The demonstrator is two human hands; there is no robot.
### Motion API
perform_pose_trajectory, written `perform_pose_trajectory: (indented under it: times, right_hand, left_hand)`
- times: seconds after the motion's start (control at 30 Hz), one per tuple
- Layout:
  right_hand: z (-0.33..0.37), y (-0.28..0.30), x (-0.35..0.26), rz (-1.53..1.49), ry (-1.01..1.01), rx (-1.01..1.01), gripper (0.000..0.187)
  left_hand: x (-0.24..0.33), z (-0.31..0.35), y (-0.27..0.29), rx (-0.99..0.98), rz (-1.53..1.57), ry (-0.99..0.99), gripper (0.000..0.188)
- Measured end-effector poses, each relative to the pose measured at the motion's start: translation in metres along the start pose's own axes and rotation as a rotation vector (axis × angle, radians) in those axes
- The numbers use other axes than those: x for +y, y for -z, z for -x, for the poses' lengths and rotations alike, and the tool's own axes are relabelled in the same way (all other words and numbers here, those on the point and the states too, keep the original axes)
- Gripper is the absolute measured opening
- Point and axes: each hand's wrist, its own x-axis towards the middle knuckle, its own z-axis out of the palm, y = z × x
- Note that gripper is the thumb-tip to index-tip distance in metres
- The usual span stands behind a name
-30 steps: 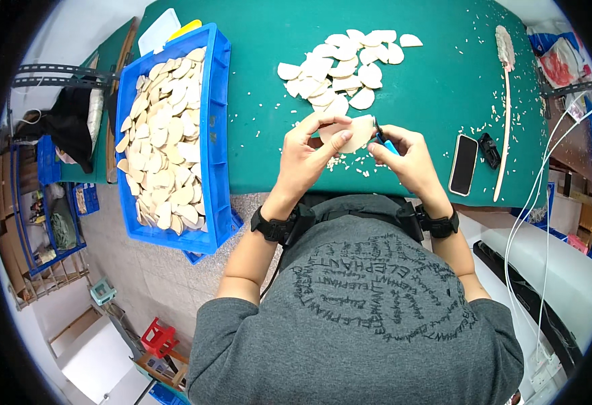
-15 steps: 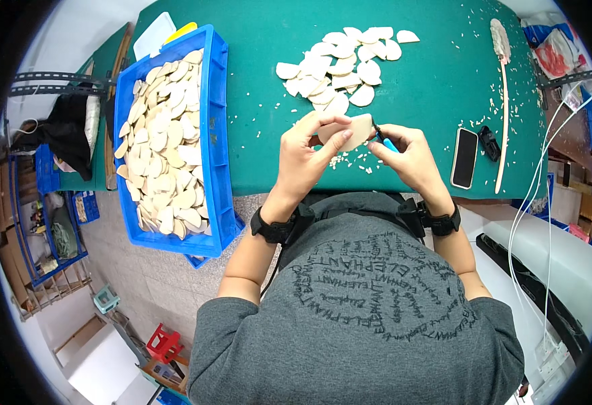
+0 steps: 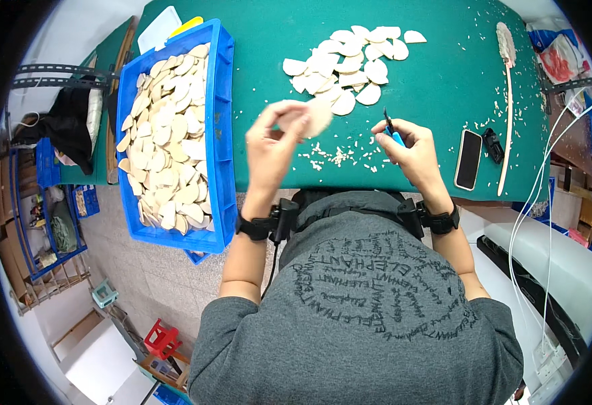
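The left hand (image 3: pixel 272 145) was above the table (image 3: pixel 438 74), between the crate (image 3: pixel 224 121) and the middle of the near edge. Its thumb and fingers were pinched together on one slice (image 3: pixel 321 116), gripping the near-left part and leaving the rest jutting out toward the far edge. Hand and slice were both blurred. The slice was pale, flat and rounded, held up just short of the heap (image 3: pixel 346 65).

The right hand (image 3: pixel 409 147) was near the middle of the near edge, well apart from the left. Its fingers were curled around the blue handle of a cutter (image 3: pixel 396 135), whose dark tip pointed to the far edge; whether its blades were parted could not be told. The cutter was clear of the slice.

The heap, of overlapping pale slices, lay toward the far edge, with one slice just off its right side. Small scraps (image 3: pixel 338 158) were strewn between the hands, close to the near edge. The blue crate stood at the table's left edge, its near end jutting past the near edge, and was full of similar slices. Near the near right corner lay a phone (image 3: pixel 468 160), a black clip (image 3: pixel 492 146) just beside it, and a stick (image 3: pixel 507 121) along the right edge.
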Motion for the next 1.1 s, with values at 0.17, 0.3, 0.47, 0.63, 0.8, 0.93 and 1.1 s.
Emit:
perform_pose_trajectory:
  times: [0.17,0.3,0.47,0.63,0.8,0.93,1.1]
  right_hand:
    - [0.002,0.013,0.013,-0.037,0.001,0.070,0.013]
    - [0.007,0.019,0.015,-0.037,0.000,0.075,0.014]
    - [0.013,0.030,0.018,0.006,-0.003,0.124,0.015]
    - [0.022,0.047,0.025,-0.039,-0.063,0.165,0.016]
    - [0.017,0.051,0.034,-0.001,-0.046,0.154,0.015]
    - [0.008,0.049,0.033,-0.022,-0.022,0.130,0.014]
    - [0.004,0.049,0.033,-0.021,-0.006,0.110,0.013]
  left_hand:
    - [-0.014,-0.043,0.089,0.753,-0.437,-0.294,0.029]
    - [-0.056,-0.064,0.040,0.362,-0.559,-0.190,0.030]
    - [-0.145,-0.062,-0.084,-0.218,-1.055,-0.195,0.035]
    - [-0.165,-0.063,-0.102,-0.231,-1.117,-0.219,0.053]
    - [-0.163,-0.049,-0.098,-0.326,-1.094,-0.272,0.051]
    - [-0.170,-0.034,-0.095,-0.302,-1.029,-0.325,0.041]
    - [-0.165,-0.029,-0.090,-0.288,-0.904,-0.320,0.038]
